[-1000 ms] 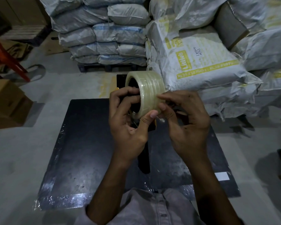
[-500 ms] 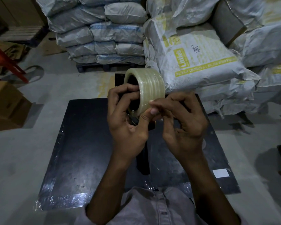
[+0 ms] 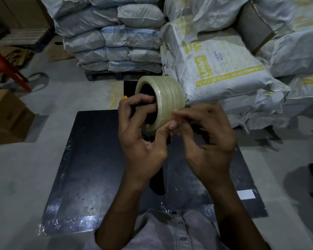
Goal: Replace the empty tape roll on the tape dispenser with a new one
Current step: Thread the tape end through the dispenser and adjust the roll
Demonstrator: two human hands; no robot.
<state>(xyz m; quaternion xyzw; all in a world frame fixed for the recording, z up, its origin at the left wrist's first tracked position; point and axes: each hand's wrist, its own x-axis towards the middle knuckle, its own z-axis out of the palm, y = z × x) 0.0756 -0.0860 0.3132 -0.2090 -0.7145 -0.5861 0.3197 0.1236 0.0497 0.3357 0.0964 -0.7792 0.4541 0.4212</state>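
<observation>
A full roll of clear tape (image 3: 167, 97) sits on the black tape dispenser, held up above the black table (image 3: 90, 159). My left hand (image 3: 139, 138) grips the roll and dispenser, fingers hooked into the roll's dark core and thumb pressed on its lower edge. My right hand (image 3: 206, 139) is beside the roll, its fingertips pinching at the roll's surface near my left thumb; whether a tape end is caught is too blurred to tell. The dispenser's black handle (image 3: 158, 183) hangs below my left hand. Most of the dispenser is hidden by my hands.
Stacked white sacks (image 3: 116, 42) on a pallet stand behind the table, with more sacks (image 3: 224, 69) at the right. A cardboard box (image 3: 5, 114) and a red frame (image 3: 5, 69) are at the left. A white label (image 3: 246, 193) lies on the table's right side.
My right hand's fingers have shifted slightly along the roll's lower edge, picking at it. The roll and my left hand stay in the same grip.
</observation>
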